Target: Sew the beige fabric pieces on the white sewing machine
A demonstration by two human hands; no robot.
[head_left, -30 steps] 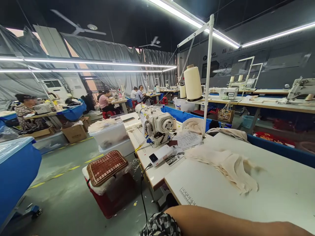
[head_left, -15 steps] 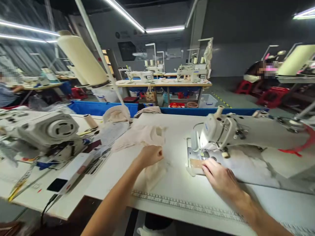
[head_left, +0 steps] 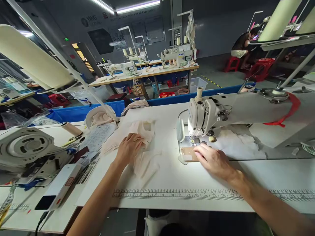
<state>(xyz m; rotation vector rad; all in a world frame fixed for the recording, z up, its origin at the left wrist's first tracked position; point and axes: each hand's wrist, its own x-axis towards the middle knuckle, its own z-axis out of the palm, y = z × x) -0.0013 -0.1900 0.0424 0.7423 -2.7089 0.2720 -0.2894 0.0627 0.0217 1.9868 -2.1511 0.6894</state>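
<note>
My left hand (head_left: 130, 147) lies on a thin cream fabric piece (head_left: 147, 131) left of the middle of the table, fingers spread over the cloth. Just below it rests another loose cream fabric piece (head_left: 146, 167). My right hand (head_left: 213, 160) is at the sewing machine (head_left: 199, 114), its thumb and fingertips pressed together beside the brown patch (head_left: 187, 152) on the machine bed, under the lit needle area. Whatever lies between those fingertips is hidden. White fabric (head_left: 238, 144) lies behind my right hand, under the machine arm.
A ruler strip (head_left: 172, 194) runs along the table's front edge. To the left stand a second machine (head_left: 27, 147), a white box-shaped device (head_left: 59, 186) and a thread cone (head_left: 71, 128). A blue cloth trough (head_left: 167, 99) borders the back. A person (head_left: 242, 44) sits far right.
My left hand has gone from closed above the table to spread on the cream fabric, farther left. My right hand stays by the needle area. The view has turned and tilted.
</note>
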